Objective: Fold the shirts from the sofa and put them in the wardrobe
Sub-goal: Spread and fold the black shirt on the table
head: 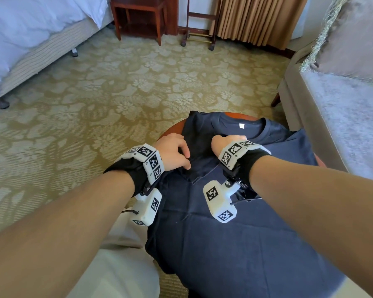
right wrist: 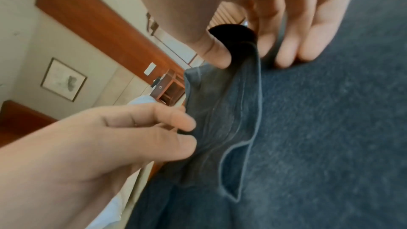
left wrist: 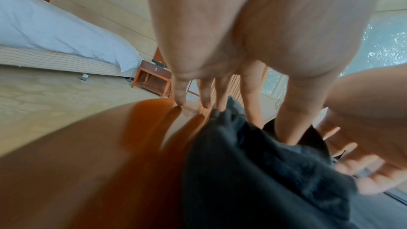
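A navy T-shirt (head: 246,233) lies spread front-down on a round wooden table (head: 172,130), collar and white label at the far side. Both hands work at its left sleeve. My left hand (head: 178,154) curls over the sleeve's outer edge and pinches the cloth between thumb and fingers. My right hand (head: 226,143) is just below the collar, thumb and fingers pinching a fold of the sleeve (right wrist: 237,93). In the left wrist view the left hand (left wrist: 253,121) stands on the bunched shirt (left wrist: 253,171) beside bare table (left wrist: 110,163). The right wrist view shows the right hand (right wrist: 251,58) and the left hand (right wrist: 185,133).
A grey sofa (head: 342,130) with a cushion (head: 353,35) stands close on the right. A bed (head: 30,29) is at the far left, a wooden nightstand (head: 140,16) and a luggage rack (head: 200,24) at the back, and patterned carpet (head: 116,93) lies between.
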A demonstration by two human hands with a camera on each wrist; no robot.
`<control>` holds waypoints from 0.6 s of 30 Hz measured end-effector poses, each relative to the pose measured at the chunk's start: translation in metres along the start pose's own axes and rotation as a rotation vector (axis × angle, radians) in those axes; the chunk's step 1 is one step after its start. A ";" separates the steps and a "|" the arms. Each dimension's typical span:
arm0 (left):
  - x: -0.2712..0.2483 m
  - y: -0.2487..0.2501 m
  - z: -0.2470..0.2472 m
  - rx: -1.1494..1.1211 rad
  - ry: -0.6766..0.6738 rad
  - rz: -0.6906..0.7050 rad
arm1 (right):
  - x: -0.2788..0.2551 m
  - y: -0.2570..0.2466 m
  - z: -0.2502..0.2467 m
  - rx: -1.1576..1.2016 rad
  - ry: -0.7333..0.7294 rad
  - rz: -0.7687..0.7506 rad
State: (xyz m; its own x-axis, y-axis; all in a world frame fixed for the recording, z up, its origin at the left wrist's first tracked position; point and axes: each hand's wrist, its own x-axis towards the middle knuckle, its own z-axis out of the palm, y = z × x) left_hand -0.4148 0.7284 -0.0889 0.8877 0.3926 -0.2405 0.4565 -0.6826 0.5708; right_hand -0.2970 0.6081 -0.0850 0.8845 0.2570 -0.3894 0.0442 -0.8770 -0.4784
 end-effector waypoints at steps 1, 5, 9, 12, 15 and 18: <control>0.000 0.000 0.001 0.014 0.042 -0.018 | 0.000 0.000 0.000 0.036 0.142 0.058; 0.000 -0.003 0.002 0.117 0.067 -0.156 | -0.011 -0.005 0.004 -0.132 0.264 -0.076; -0.005 -0.007 -0.001 0.114 -0.055 -0.203 | -0.018 0.000 0.016 -0.259 0.179 -0.285; -0.011 -0.009 -0.007 0.056 -0.130 -0.214 | -0.021 0.003 0.029 -0.342 0.055 -0.343; -0.016 -0.010 -0.009 0.084 -0.135 -0.224 | -0.022 0.007 0.037 -0.407 -0.024 -0.366; -0.019 -0.014 -0.009 0.136 -0.022 -0.269 | -0.022 0.011 0.038 -0.460 -0.071 -0.386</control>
State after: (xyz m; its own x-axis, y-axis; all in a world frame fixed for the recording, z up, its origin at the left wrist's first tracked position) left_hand -0.4383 0.7360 -0.0851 0.7343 0.5580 -0.3867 0.6779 -0.6329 0.3741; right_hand -0.3334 0.6084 -0.1111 0.7323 0.6039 -0.3148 0.5657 -0.7967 -0.2126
